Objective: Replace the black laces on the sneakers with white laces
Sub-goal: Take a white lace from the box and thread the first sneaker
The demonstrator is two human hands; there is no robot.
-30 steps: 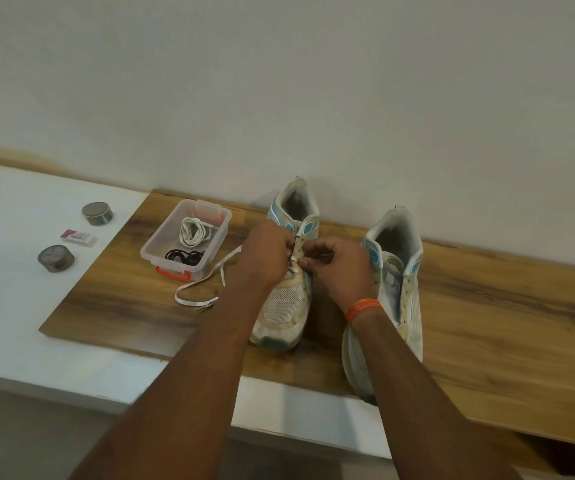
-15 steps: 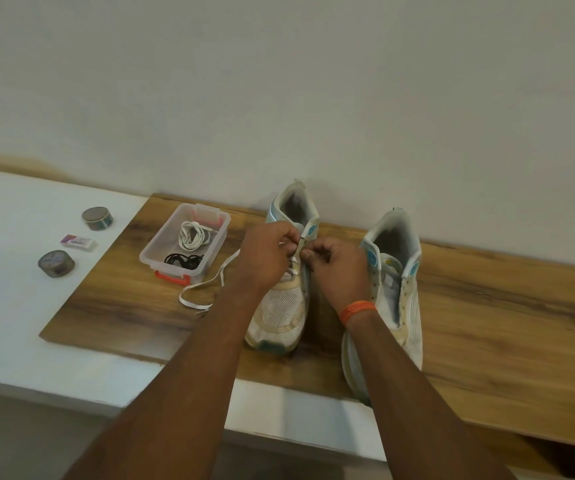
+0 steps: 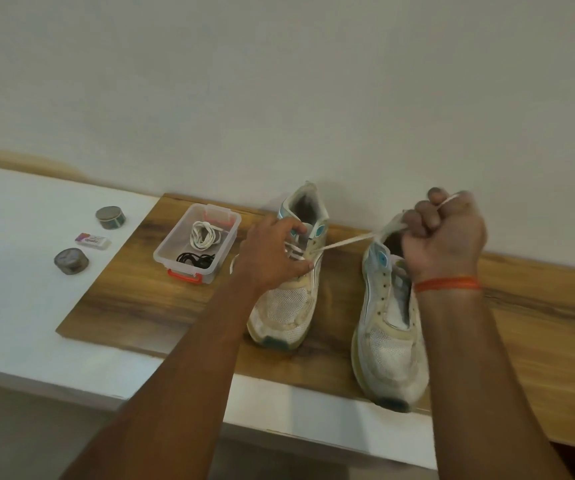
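The white lace [image 3: 343, 243] runs taut from the upper eyelets of the left sneaker [image 3: 291, 271] out to the right hand [image 3: 443, 239], its long line slanting up and rightward away from the shoe. That hand's fingers [image 3: 421, 216] are curled into a fist round the lace end, which loops over the knuckles. The left hand [image 3: 272, 256] is the nearer one to the eyelets: it rests on the shoe's tongue, fingers loosely spread, thumb tip right beside the crossing lace. The next eyelet probably lies just beyond those fingertips, toward the heel opening.

Below the right fist, the right sneaker [image 3: 388, 327] stands without a lace. Left of the left hand, a clear box [image 3: 175, 249] holds a coiled white lace [image 3: 204, 233] and the black laces [image 3: 194, 259]. All sit on a wooden board [image 3: 133, 289].
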